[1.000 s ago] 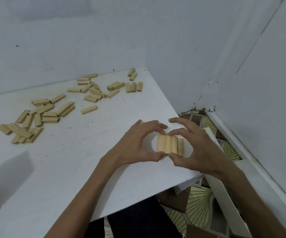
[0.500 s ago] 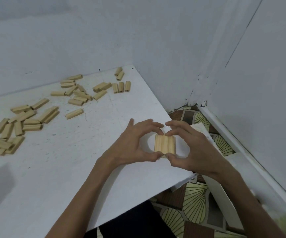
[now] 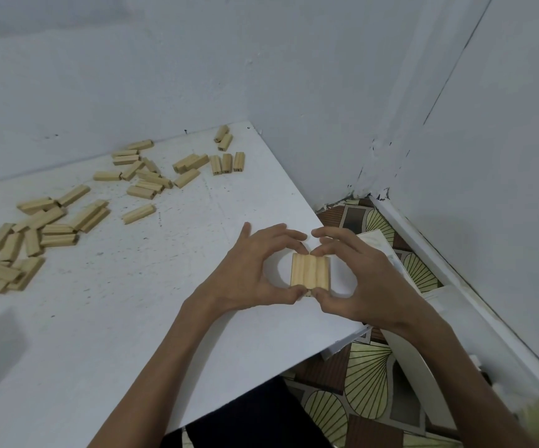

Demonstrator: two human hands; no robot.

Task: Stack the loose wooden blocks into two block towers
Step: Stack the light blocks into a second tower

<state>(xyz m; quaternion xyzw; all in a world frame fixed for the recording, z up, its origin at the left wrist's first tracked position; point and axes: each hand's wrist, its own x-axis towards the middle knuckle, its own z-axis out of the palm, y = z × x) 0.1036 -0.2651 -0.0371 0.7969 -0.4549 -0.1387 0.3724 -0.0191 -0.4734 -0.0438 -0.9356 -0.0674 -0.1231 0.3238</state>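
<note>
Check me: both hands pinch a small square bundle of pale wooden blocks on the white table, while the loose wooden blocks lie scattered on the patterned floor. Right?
Not quite. The head view shows the loose pale wooden blocks scattered on the white table, not the patterned floor. The left hand and right hand do pinch the square bundle of blocks.

We see both forearms bare, coming up from the bottom edge and converging. Left hand (image 3: 248, 270) and right hand (image 3: 368, 279) mirror each other: fingers curved over the far edge of the block row (image 3: 310, 274), thumbs on its near edge, index fingertips almost meeting. Both pinch it.
</note>
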